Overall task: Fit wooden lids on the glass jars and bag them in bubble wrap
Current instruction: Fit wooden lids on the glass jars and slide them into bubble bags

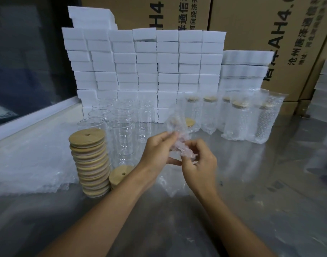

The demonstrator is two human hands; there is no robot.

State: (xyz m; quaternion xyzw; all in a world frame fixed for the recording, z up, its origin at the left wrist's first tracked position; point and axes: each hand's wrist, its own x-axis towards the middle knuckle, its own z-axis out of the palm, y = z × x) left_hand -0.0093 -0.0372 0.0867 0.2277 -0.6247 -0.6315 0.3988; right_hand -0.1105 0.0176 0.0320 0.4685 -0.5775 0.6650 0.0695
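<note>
Both hands hold an empty bubble wrap bag [177, 125] up over the metal table. My left hand [157, 153] pinches its lower left edge and my right hand [199, 162] grips its crumpled bottom end. Behind the left hand stand several bare glass jars [120, 134] without lids. A tall stack of wooden lids [90, 160] rises left of them, with a short stack of lids [121, 172] beside it. One lidded jar [190, 123] shows partly behind the bag. Several bagged, lidded jars [237, 119] stand at the right.
A wall of white foam blocks [146, 67] runs along the back, with cardboard boxes [251, 21] behind it. A pile of flat bubble wrap bags [29, 164] lies at the left. More white stacks [326, 89] sit at the far right edge.
</note>
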